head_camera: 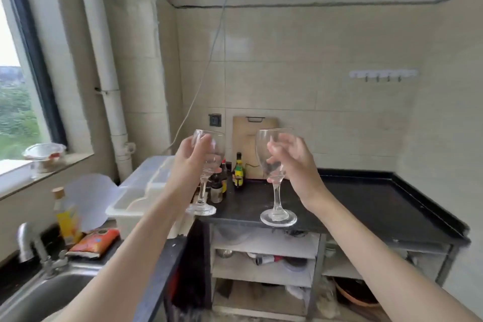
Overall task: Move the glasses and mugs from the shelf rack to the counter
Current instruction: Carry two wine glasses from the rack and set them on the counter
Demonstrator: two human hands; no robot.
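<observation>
Clear glass, left: a stemmed wine glass [209,165], upright, its bowl gripped by the left hand [189,158], fingers curled round it; its foot appears above the near left corner of the counter, contact not clear.
Clear glass, right: a second stemmed wine glass [275,172], upright, the right hand [292,162] curled round its bowl; its round foot is at the counter's front edge.
Counter: a black-topped counter [366,198] with a raised rim, on a metal frame with open shelves [264,266] beneath.
Back of counter: dark sauce bottles [238,170] and a wooden cutting board [254,128] leaning on the tiled wall.
Left side: white plastic dish rack [141,191], steel sink [52,293] and tap [28,240].
</observation>
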